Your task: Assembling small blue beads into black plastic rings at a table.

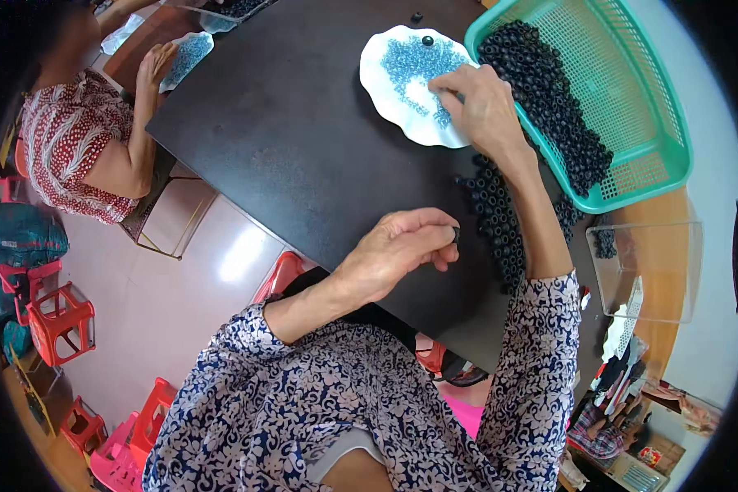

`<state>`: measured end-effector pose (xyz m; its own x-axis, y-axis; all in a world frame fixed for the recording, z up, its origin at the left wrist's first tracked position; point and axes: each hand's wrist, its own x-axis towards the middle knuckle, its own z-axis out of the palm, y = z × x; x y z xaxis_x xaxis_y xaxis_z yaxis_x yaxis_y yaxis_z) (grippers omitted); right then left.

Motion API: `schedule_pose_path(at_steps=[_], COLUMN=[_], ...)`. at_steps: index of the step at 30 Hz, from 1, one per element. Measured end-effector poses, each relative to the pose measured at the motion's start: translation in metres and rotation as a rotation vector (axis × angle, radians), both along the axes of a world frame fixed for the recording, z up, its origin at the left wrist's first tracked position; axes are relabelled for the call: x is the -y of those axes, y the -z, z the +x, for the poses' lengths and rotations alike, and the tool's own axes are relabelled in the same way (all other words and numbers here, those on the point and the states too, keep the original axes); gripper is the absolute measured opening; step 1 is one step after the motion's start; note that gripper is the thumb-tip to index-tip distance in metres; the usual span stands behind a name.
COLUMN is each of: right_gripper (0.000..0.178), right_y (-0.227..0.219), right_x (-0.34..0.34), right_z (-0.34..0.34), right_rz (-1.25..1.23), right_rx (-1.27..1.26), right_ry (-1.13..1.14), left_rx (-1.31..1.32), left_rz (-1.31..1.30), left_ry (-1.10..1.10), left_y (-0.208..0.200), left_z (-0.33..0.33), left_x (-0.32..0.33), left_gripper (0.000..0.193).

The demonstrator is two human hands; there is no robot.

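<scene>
My left hand [402,250] is held above the dark table [279,156], its thumb and forefinger closed on a small black ring-shaped piece [456,234]. Over a white scalloped plate [389,111] reaches my right hand [485,107], fingertips drawn together at its right side; whatever they hold is too small to make out. Tiny clear bluish pieces [422,70] are spread across that plate, along with a single black piece [428,41]. Beneath and beside my right forearm, many black ring-shaped pieces [496,217] stand close together on the table.
A green plastic basket [676,152], partly filled with black pieces [541,98], stands at the far right. Nearer is a clear plastic box [648,271]. Across the table's left corner, another person [86,148] has a hand at a second plate [190,57]. Red stools [57,324] stand on the floor.
</scene>
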<state>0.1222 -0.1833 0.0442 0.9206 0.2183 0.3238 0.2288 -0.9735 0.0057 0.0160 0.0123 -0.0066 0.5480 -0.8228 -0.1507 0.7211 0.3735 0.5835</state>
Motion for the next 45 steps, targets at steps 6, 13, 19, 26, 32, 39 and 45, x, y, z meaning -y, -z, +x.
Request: schedule_pose_path(at_steps=[6, 13, 19, 26, 32, 39, 45], right_gripper=[0.015, 0.017, 0.015, 0.015, 0.015, 0.015, 0.013], right_y=[-0.002, 0.007, -0.005, -0.008, -0.006, 0.006, -0.016], right_x=[0.007, 0.008, 0.014, 0.007, 0.008, 0.006, 0.001], right_z=[0.009, 0.011, 0.009, 0.004, 0.002, 0.012, -0.026], right_rz=[0.22, 0.136, 0.204, 0.173, 0.069, 0.081, 0.432], right_rx=[-0.003, 0.028, 0.002, -0.072, -0.129, -0.105, -0.06], right_ry=[-0.069, -0.103, -0.105, -0.205, -0.139, -0.142, -0.109], left_rx=[0.042, 0.028, 0.017, 0.057, 0.046, 0.04, 0.11], left_rz=[-0.001, -0.005, -0.001, 0.034, 0.023, 0.019, 0.023], left_ry=[0.041, 0.05, 0.059, 0.06, 0.067, 0.055, -0.014], left_y=[-0.002, -0.001, -0.001, -0.002, 0.0, 0.001, 0.001], left_z=[0.001, 0.003, 0.003, 0.004, 0.006, 0.003, 0.005], left_x=[-0.004, -0.003, 0.0, 0.001, 0.003, 0.002, 0.007], left_gripper=[0.023, 0.024, 0.025, 0.026, 0.026, 0.024, 0.023])
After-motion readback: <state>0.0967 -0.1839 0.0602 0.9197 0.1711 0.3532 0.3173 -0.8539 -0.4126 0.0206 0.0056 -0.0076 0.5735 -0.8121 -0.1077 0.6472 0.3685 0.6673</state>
